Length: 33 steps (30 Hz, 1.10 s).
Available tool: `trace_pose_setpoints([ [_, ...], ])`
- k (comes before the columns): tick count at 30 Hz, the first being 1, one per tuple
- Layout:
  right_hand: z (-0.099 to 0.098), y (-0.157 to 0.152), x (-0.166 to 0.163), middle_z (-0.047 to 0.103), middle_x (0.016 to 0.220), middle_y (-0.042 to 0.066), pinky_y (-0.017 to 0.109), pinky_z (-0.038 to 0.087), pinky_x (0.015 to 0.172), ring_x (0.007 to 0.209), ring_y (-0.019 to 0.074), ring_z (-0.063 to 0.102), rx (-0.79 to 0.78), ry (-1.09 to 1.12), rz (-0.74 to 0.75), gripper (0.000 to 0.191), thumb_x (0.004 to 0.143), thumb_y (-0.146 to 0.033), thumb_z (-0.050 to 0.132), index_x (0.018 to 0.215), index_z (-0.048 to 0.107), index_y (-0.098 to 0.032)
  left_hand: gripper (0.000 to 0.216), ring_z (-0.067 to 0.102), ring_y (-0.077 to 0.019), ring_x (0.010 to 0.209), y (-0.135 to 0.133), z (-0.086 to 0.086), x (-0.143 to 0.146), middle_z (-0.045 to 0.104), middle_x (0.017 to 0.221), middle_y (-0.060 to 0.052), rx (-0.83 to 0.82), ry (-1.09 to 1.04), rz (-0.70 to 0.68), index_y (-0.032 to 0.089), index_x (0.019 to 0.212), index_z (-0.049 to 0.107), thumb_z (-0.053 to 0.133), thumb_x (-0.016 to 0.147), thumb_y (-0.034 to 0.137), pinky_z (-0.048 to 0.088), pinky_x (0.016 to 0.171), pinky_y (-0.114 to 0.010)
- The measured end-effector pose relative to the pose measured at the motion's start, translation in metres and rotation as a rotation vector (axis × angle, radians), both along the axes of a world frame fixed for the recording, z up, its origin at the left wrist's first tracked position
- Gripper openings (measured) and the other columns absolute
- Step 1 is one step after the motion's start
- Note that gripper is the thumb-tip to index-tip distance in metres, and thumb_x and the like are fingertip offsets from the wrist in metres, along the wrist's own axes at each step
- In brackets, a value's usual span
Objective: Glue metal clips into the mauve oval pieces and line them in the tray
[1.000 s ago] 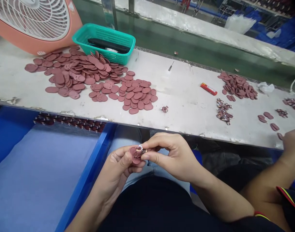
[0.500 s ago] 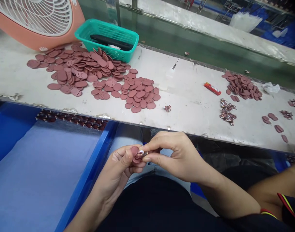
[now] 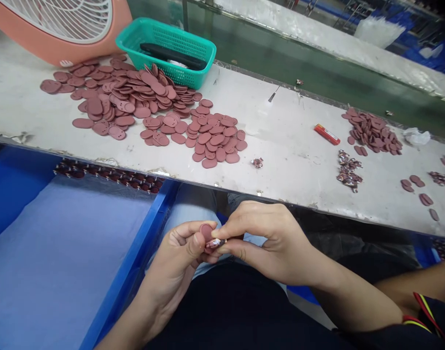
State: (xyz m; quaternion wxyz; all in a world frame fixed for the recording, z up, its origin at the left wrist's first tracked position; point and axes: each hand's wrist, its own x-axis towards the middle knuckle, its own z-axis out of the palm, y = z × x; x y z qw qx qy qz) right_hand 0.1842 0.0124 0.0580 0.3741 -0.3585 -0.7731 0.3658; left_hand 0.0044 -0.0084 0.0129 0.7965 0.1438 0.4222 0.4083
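Left hand (image 3: 182, 255): thumb and fingers closed on the edge of a reddish-brown oval piece (image 3: 206, 231), held above the lap, in front of the table's near edge.
Right hand (image 3: 268, 238): thumb and forefinger pinched, nearly together, on a small shiny figure (image 3: 215, 243) that lies against the oval piece; whether the two are joined cannot be told.
Blue bin (image 3: 152, 216): left of the hands, below the tabletop; a pale blue sheet (image 3: 62, 262) covers most of its inside, with rows of dark pieces (image 3: 109, 176) along its far end.
Table (image 3: 280, 141): white top, beyond the hands.
Small cluster (image 3: 257, 163): shiny figures near the front edge.
Loose ovals (image 3: 217, 141): heaped left of that cluster, merging with a larger pile (image 3: 127, 92).
Green basket (image 3: 191, 78): perforated, behind the larger pile; inside, a long black object (image 3: 156, 50) and something white (image 3: 177, 63).
Fan (image 3: 122, 29): orange casing, left of the basket.
Red packet (image 3: 327, 134): right of centre, near a second figure cluster (image 3: 349, 172).
Co-worker's forearm (image 3: 422, 287): far right.
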Motion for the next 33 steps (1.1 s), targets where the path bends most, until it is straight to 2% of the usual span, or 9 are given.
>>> trace_pose_setpoints([
  [5, 0.005, -0.007, 0.005, 0.076, 0.086, 0.005, 0.028, 0.056, 0.075, 0.079, 0.0142, 0.071, 0.01, 0.021, 0.075, 0.015, 0.089, -0.012, 0.07, 0.103, 0.069, -0.018, 0.031, 0.067, -0.0131, 0.055, -0.004, 0.012, -0.003, 0.075, 0.062, -0.002, 0.082, 0.019, -0.013, 0.022, 0.077, 0.082, 0.093, 0.055, 0.04, 0.054, 0.057, -0.02],
  [11, 0.015, -0.017, 0.008, 0.076, 0.091, 0.007, 0.028, 0.058, 0.073, 0.081, 0.0149, 0.072, 0.039, 0.007, 0.103, 0.023, 0.089, -0.008, 0.067, 0.11, 0.068, -0.018, 0.029, 0.06, -0.0098, 0.045, -0.008, 0.021, -0.008, 0.071, 0.054, 0.001, 0.131, -0.031, -0.101, 0.026, 0.079, 0.083, 0.092, 0.055, 0.039, 0.046, 0.044, -0.017],
  [18, 0.008, -0.008, 0.002, 0.076, 0.086, 0.003, 0.028, 0.057, 0.072, 0.076, 0.0144, 0.071, -0.006, -0.007, 0.022, 0.019, 0.088, -0.011, 0.071, 0.104, 0.07, -0.021, 0.032, 0.064, -0.0098, 0.055, -0.001, 0.008, -0.002, 0.073, 0.061, -0.002, 0.07, -0.031, -0.047, 0.02, 0.077, 0.082, 0.092, 0.057, 0.043, 0.052, 0.055, -0.016],
  [25, -0.001, 0.003, -0.001, 0.077, 0.081, 0.002, 0.025, 0.058, 0.072, 0.074, 0.0141, 0.07, -0.013, -0.031, -0.006, 0.014, 0.086, -0.014, 0.073, 0.097, 0.074, -0.022, 0.038, 0.057, -0.0087, 0.053, 0.005, 0.001, 0.0, 0.065, 0.058, 0.0, -0.007, -0.029, -0.037, 0.016, 0.076, 0.079, 0.091, 0.057, 0.046, 0.051, 0.053, -0.017],
  [29, -0.004, 0.003, -0.001, 0.077, 0.081, 0.002, 0.026, 0.057, 0.073, 0.075, 0.0144, 0.07, -0.019, -0.039, -0.014, 0.012, 0.086, -0.014, 0.073, 0.095, 0.074, -0.021, 0.033, 0.059, -0.0086, 0.056, 0.003, 0.0, 0.0, 0.067, 0.063, 0.0, -0.008, -0.041, -0.027, 0.016, 0.079, 0.079, 0.09, 0.062, 0.042, 0.052, 0.055, -0.017],
  [33, -0.007, 0.003, 0.0, 0.077, 0.082, 0.003, 0.026, 0.056, 0.073, 0.076, 0.014, 0.069, 0.0, -0.036, -0.02, 0.009, 0.086, -0.013, 0.073, 0.093, 0.074, -0.019, 0.036, 0.06, -0.0084, 0.053, 0.003, -0.002, 0.001, 0.068, 0.062, 0.0, -0.031, -0.048, -0.006, 0.015, 0.079, 0.079, 0.093, 0.057, 0.04, 0.053, 0.053, -0.016],
])
